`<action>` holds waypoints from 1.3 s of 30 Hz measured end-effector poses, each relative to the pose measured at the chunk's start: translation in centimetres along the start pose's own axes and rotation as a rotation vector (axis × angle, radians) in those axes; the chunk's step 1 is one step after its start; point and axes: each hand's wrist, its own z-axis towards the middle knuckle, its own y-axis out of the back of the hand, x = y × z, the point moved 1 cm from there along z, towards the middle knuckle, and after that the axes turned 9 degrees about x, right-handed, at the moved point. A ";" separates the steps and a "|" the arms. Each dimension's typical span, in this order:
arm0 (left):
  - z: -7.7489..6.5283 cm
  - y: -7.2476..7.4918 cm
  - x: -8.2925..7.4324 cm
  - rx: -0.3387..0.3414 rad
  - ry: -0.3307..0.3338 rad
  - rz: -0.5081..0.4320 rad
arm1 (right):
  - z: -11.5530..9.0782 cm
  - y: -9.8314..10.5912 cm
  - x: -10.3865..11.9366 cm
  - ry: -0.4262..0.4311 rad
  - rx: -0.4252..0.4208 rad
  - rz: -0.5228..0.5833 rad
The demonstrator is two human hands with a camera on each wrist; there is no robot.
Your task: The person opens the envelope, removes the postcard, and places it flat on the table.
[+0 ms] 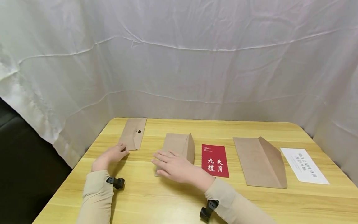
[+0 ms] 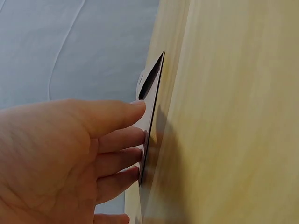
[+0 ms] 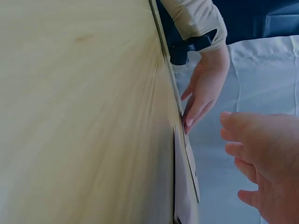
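Observation:
My left hand [image 1: 110,157] is at the near edge of a brown paper envelope [image 1: 139,137] with a small dark mark, on the left of the table. In the left wrist view its fingertips [image 2: 135,151] are right at that envelope's edge, the fingers fairly straight. My right hand [image 1: 174,166] reaches over the near part of a second brown envelope [image 1: 176,143], whose side flap is raised. The hand hides part of this envelope. In the right wrist view, the right hand [image 3: 268,156] has its fingers extended and stands apart from the envelope below.
A red card [image 1: 213,155] with white characters lies right of the middle envelope. Farther right are a third brown envelope [image 1: 254,161], its flap opened out, and a white printed card [image 1: 305,165]. All lie on a wooden table [image 1: 167,202]; pale curtains [image 1: 195,62] hang behind it.

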 end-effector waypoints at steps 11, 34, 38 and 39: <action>-1.0 -0.3 -0.1 0.022 -0.008 0.018 | 4.1 -0.7 1.3 -0.023 0.106 0.091; -5.3 -1.5 0.4 0.029 -0.033 -0.023 | 9.0 -1.3 5.1 -0.121 0.234 0.074; -5.8 -1.5 0.4 0.023 -0.019 -0.038 | 8.9 -1.0 5.5 -0.118 0.237 0.053; -5.9 -1.5 0.3 0.015 -0.017 -0.043 | 8.9 -1.0 5.6 -0.117 0.238 0.051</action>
